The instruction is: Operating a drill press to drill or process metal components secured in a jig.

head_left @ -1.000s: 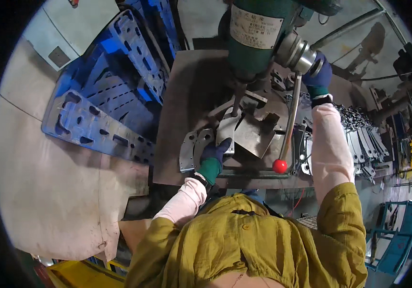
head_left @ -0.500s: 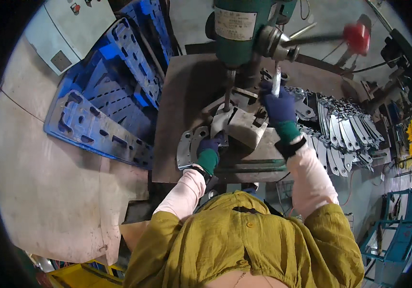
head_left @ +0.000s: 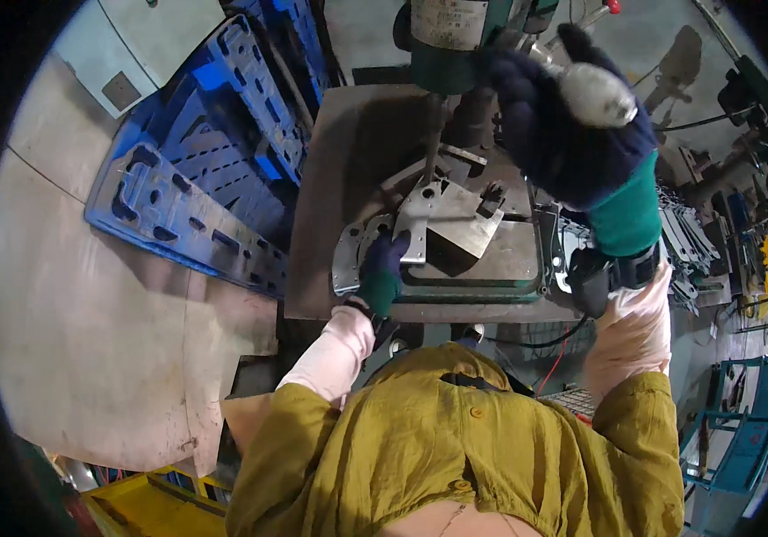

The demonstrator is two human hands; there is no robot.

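Currently, works with two gloved hands set well apart. Wraps the right hand [head_left: 563, 134] closely around one pale lever grip [head_left: 597, 94], at the far right beside one green drill press head [head_left: 442, 70]. Rests the left hand [head_left: 384, 258] against the left edge of one flat steel plate [head_left: 416, 224]; cannot tell pinching fingers from merely touching ones. Has this plate near the middle of one brown worktable [head_left: 335, 157], just left of one angular metal block [head_left: 462, 219], with the far end directly below one vertical drill bit [head_left: 433, 148]; cannot tell contact from a slight gap there. Counts two more curved plates [head_left: 345, 261] side by side just left of the first, the right one partly covered by the left hand. Shows at the right many similar plates [head_left: 690, 243], overlapping too closely to count. Counts one red-tipped lever [head_left: 614, 6] far beyond the right hand. Includes, left of the worktable, at least two blue plastic pallets [head_left: 153, 195], one pale cabinet [head_left: 151, 49] at the far left and one teal rack [head_left: 751, 412] at the near right.
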